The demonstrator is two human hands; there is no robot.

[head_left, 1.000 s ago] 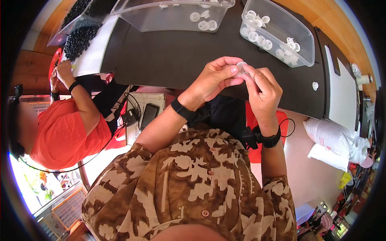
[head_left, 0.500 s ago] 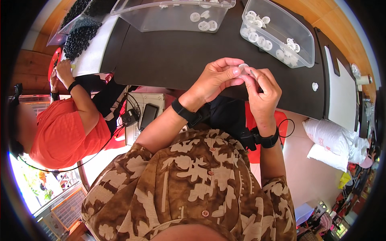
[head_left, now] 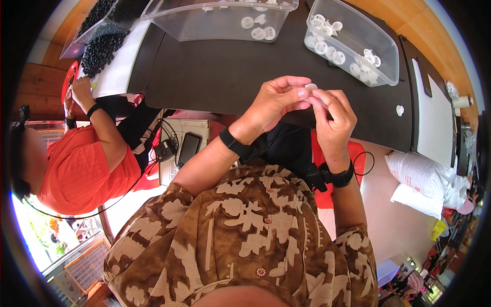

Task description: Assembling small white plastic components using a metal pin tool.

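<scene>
Over the front edge of the dark table (head_left: pixel 215 77), my left hand (head_left: pixel 268 105) pinches a small round white plastic piece (head_left: pixel 310 86) between thumb and fingers. My right hand (head_left: pixel 336 116) meets it from the other side, thumb and index finger closed on the same piece. Most of the piece is covered by the fingertips. Similar white discs lie in a clear plastic bin (head_left: pixel 384 71) beyond my right hand and in a larger clear bin (head_left: pixel 204 28) at the far edge. One loose white piece (head_left: pixel 400 110) rests on the table at the right.
On the left, a co-worker in an orange shirt (head_left: pixel 84 169) handles something beside a heap of small black parts (head_left: pixel 102 51). A phone (head_left: pixel 190 148) and cables lie on a box between us. White sacks (head_left: pixel 419 176) stand on the floor at the right.
My right fingertips have closed in against the white piece, with the index finger now nearer my left fingers. Otherwise both hands stay in nearly the same place.
</scene>
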